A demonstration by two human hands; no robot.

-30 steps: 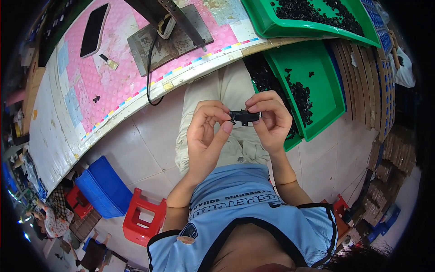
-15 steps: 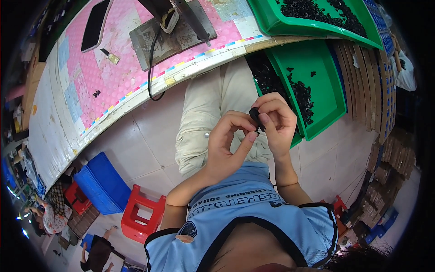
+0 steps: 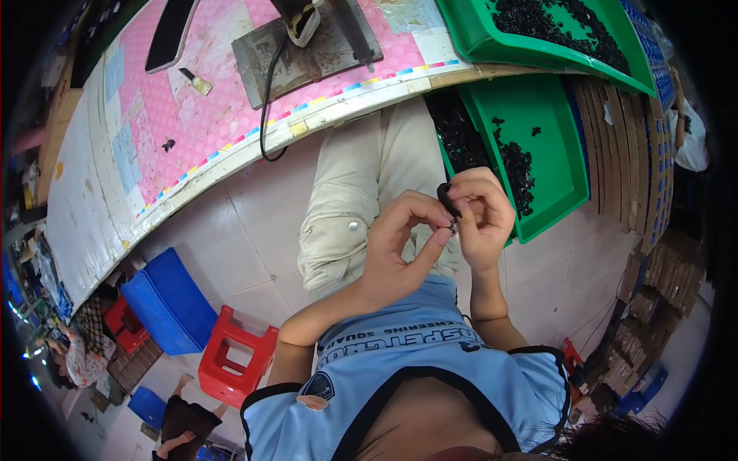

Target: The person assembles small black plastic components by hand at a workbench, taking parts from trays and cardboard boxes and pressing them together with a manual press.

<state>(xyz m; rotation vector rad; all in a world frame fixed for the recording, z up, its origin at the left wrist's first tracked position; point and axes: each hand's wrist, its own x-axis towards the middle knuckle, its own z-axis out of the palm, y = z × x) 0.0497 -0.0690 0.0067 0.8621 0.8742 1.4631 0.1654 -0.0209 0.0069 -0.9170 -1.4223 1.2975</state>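
Over my lap, both hands meet at a small black curved part (image 3: 446, 197), its exact kind too small to tell. My right hand (image 3: 486, 221) is closed, pinching this part between thumb and fingertips. My left hand (image 3: 396, 242) is also closed, with thumb and index finger pressed together on a tiny dark piece (image 3: 452, 227) at the part's lower end. Whether the two pieces are joined I cannot tell. Just beyond my right hand stands a green tray (image 3: 557, 173) with small black parts (image 3: 516, 165) along its left side. More black pieces (image 3: 458, 134) lie to its left.
On the pink-covered table (image 3: 219, 123) are a phone (image 3: 171, 34), a small brush-like item (image 3: 197, 81) and a metal-based device (image 3: 307, 65) with a hanging black cable (image 3: 264, 127). Another green tray (image 3: 469, 46) holds black parts. A red stool (image 3: 238, 357) and blue crate (image 3: 171, 301) stand left.
Both hands have shifted slightly right and down in the picture, still closed on the black part. The table and trays sit a little differently in view. A person at lower left has moved.
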